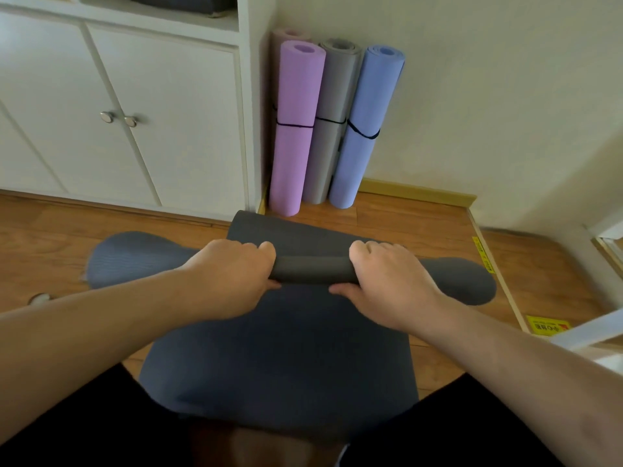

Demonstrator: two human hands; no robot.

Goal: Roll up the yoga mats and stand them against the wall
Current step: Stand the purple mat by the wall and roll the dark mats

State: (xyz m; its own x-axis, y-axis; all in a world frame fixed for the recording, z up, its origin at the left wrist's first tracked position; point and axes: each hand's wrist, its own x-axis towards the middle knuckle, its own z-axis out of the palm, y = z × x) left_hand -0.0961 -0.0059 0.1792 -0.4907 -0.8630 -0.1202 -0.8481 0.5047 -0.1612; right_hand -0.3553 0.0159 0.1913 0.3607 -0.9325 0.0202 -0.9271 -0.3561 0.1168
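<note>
A dark grey yoga mat (279, 358) lies on the wooden floor, its flat part running from my knees up to a rolled section (315, 268). My left hand (232, 274) grips the roll left of centre, fingers curled over the top and thumb below. My right hand (387, 278) grips it right of centre the same way. The roll's two ends flare out wide past my hands. A flat strip of the mat shows beyond the roll. Against the wall in the corner stand rolled mats: purple (296, 129), grey (332, 123) and blue (364, 126), each tied with a black band.
A white cabinet (141, 112) with two round knobs fills the left, and its side panel meets the standing mats. A fourth pinkish roll (286, 33) peeks behind the purple one. A raised wooden ledge with yellow stickers (546, 325) borders the floor at right. White frame pieces (603, 328) stand far right.
</note>
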